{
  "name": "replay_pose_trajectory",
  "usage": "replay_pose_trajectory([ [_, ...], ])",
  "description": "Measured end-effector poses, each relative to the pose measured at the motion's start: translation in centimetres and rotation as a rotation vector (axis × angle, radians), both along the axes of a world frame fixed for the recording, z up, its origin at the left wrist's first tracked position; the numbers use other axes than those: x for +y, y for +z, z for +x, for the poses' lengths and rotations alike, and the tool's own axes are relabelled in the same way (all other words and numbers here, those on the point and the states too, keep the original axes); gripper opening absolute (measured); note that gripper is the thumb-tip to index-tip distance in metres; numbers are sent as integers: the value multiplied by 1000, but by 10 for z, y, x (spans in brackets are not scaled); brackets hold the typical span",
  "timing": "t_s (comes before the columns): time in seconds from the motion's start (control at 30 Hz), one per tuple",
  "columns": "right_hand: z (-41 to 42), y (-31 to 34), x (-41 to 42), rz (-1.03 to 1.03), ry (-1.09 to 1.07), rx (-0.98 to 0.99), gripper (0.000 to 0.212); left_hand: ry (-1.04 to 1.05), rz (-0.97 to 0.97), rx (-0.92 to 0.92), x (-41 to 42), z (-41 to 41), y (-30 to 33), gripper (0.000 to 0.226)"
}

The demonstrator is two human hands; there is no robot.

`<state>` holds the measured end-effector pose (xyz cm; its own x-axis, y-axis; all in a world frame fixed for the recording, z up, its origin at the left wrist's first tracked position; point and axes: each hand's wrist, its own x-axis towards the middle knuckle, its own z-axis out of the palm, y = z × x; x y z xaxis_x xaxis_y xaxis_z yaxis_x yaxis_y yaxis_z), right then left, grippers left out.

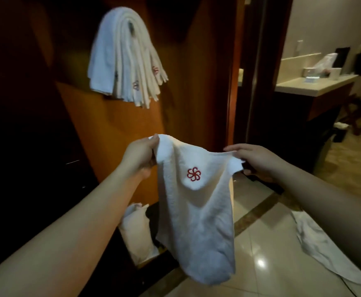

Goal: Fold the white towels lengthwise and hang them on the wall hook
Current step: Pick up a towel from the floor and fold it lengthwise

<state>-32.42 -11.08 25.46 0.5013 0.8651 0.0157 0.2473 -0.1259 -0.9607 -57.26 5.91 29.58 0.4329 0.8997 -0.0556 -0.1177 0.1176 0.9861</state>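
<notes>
Holding a white towel (194, 213) up before the wooden wall: my left hand (140, 156) pinches its upper left corner, my right hand (259, 161) grips the upper right corner, fingers curled round the cloth. A red flower emblem (194, 174) faces me. Above, folded towels (123, 58) hang bunched, apparently from a hook hidden beneath them. Another towel (323, 245) lies on the tiled floor (267, 249).
</notes>
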Motion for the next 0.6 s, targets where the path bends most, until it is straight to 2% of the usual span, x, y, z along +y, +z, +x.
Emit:
replay_pose_trajectory([
  [0.1, -53, 26, 13, 109, 162, 84, 32, -23, -5, -46, -18, -28, 8, 34],
  [0.37, -143, 74, 28, 178, 390, -81, 19, -119, 152, -55, -51, -72, 33, 35],
  [0.5, -162, 88, 28, 263, 334, -285, 8, -177, 246, -75, -60, -88, 47, 31],
  [0.6, -176, 93, 31, 375, 255, -336, 10, -197, 279, -81, -65, -96, 55, 33],
])
